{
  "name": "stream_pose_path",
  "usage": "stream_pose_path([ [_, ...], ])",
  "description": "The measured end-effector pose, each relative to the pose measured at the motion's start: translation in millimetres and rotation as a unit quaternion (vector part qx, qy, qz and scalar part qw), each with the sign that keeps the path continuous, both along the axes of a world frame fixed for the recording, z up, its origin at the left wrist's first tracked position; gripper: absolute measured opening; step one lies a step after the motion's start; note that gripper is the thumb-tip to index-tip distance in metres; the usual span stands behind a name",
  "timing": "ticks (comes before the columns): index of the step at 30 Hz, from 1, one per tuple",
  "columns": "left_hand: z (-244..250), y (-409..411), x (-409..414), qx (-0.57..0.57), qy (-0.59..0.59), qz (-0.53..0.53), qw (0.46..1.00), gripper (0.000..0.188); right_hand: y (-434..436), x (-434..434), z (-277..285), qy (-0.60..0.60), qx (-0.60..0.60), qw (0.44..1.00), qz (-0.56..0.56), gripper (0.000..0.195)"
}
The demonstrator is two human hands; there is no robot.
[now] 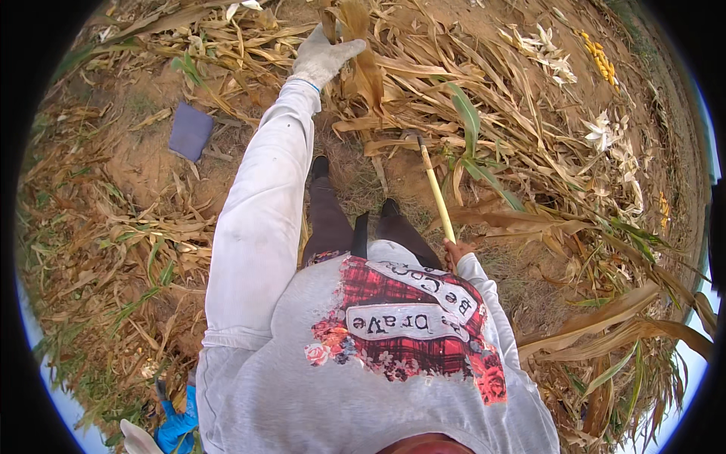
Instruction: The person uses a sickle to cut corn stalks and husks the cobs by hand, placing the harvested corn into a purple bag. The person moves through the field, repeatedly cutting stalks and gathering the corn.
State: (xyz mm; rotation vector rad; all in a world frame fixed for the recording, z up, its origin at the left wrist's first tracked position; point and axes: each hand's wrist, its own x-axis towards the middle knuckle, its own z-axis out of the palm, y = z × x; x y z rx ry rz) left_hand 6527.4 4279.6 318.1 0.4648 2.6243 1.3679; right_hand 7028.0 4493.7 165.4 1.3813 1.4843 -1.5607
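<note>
My left hand [324,55], in a pale work glove, reaches out at the top of the view. Its fingers are wrapped around a dry maize stalk [328,18], and brown leaves [368,74] hang beside the thumb. Bare and low on the right, my right hand [458,253] grips the end of a long-handled tool [435,190]. Its pale yellow shaft points away from me to a dark metal ferrule; the thin head lies among the leaves, and its exact shape is unclear.
Cut maize stalks [499,108] lie heaped ahead and to the right. Beyond them are yellow cobs [600,59] and white husks [544,51]. A bluish-grey flat piece [191,131] rests on bare soil at left. Tall dry leaves [595,323] stand near my right side. A person in blue [177,425] is behind left.
</note>
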Motion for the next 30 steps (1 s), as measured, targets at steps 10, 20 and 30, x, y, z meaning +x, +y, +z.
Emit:
stream_pose_path([
  [10, -58.7, -136.5, -30.8, 0.057, 0.101, -0.002, 0.993, 0.018, -139.0, -178.3, -123.9, -0.063, -0.24, 0.887, -0.389, 0.049],
  [20, -55.9, -165.9, -13.7, 0.197, 0.012, 0.031, 0.98, 0.015, -200.2, -307.2, -211.4, -0.124, 0.081, 0.962, 0.23, 0.066],
  [30, -54.8, -164.7, 2.5, -0.018, 0.111, 0.133, 0.985, 0.022, -186.7, -289.2, -233.9, -0.15, 0.121, 0.966, 0.171, 0.06],
])
